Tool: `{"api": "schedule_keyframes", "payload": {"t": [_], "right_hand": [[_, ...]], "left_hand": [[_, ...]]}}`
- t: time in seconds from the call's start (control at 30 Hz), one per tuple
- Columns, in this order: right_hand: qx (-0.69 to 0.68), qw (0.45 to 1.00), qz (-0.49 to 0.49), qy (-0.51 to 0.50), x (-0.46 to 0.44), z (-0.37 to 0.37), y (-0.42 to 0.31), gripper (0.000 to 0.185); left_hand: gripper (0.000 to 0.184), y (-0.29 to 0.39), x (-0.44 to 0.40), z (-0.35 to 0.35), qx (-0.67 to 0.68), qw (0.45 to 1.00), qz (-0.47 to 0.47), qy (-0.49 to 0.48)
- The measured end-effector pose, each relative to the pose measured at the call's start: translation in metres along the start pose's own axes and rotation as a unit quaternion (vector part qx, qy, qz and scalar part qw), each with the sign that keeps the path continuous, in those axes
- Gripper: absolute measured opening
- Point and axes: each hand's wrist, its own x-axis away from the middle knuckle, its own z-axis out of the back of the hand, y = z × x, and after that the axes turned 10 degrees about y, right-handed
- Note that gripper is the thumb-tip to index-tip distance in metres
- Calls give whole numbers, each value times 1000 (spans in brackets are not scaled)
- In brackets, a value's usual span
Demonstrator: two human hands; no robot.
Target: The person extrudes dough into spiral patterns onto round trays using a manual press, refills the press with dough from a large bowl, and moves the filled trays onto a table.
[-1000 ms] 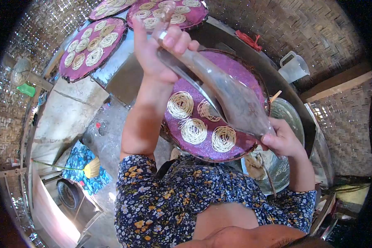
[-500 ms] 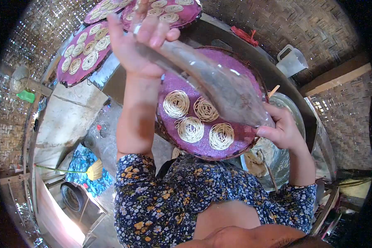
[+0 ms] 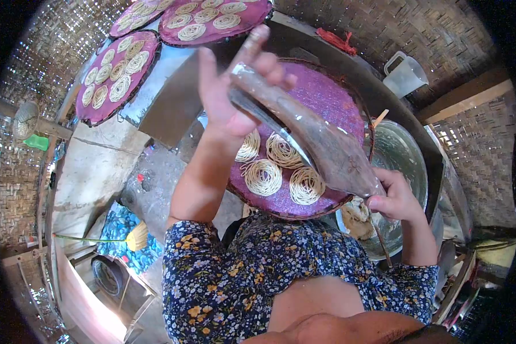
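One big round purple tray (image 3: 327, 89) sits in the middle, and I can count four round nests of pale strings (image 3: 262, 178) on it, near 6 o'clock. The left arm and the tool hide bits of some of them. Three more purple trays (image 3: 252, 18) lie between 10 and 12 o'clock, with many more nests on them. One long brown tool (image 3: 327, 140) slants above the big tray, from 12 o'clock down to 3 o'clock. The left hand (image 3: 235, 94) is half open at the tool's top end: the thumb and one finger stick out, and the other fingers bend by the tool. I cannot tell how hard they press. The right hand (image 3: 393, 195) is closed around the tool's low end. A small mark like a flower (image 3: 354, 166) shows on the tool near that end. One big metal bowl (image 3: 406, 157) is at 3 o'clock, with pale dough (image 3: 358, 222) at 4 o'clock. One clear jug (image 3: 407, 77) stands at 2 o'clock, one red thing (image 3: 335, 41) lies at 1 o'clock, and one broom (image 3: 136, 236) is at 8 o'clock.
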Motion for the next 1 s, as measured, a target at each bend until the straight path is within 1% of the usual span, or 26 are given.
{"api": "schedule_keyframes", "payload": {"t": [0.03,0.07,0.1,0.13,0.2,0.27,0.3,0.37,0.47,0.57,0.6,0.67,0.7,0.8,0.83,0.9,1.0], "right_hand": [[0,1000,-10,-1,0,1,3,60],[0,1000,-18,0,0,1,8,59],[-2,1000,-27,0,0,1,11,59],[-9,1000,-20,3,0,0,11,58],[-24,1000,-7,8,-1,-3,11,57],[-4,999,32,23,-2,-5,16,56],[7,998,51,31,-3,-6,18,56],[23,997,59,41,-2,-5,20,55],[11,997,54,62,-4,-6,25,54],[-6,995,51,84,-6,-5,28,53],[-9,995,51,90,-7,-4,29,54],[-67,992,25,105,-6,-4,28,54],[-96,989,12,112,-5,-4,28,55],[-127,984,-2,126,-1,0,39,56],[-139,982,-2,132,1,1,40,55],[-163,976,-3,142,5,1,39,54],[-167,974,13,154,10,2,43,56]], "left_hand": [[74,-5,-1,9,-98,995,14,6],[71,-13,-3,30,-164,980,107,26],[68,-22,-4,54,-229,952,198,47],[61,-37,0,74,-446,888,105,34],[49,-52,10,78,-613,789,45,9],[40,-55,17,72,-560,819,126,-5],[40,-56,20,72,-555,822,128,14],[39,-58,22,73,-544,827,131,52],[41,-60,22,60,-542,810,203,95],[43,-56,15,76,-620,750,222,59],[44,-56,14,74,-709,678,186,49],[45,-53,15,72,-855,507,104,31],[47,-49,12,75,-849,521,87,28],[49,-44,15,70,-886,453,96,35],[49,-42,17,70,-903,424,64,-10],[49,-37,22,72,-926,363,-2,-101],[52,-32,20,66,-966,212,-76,-130]]}}
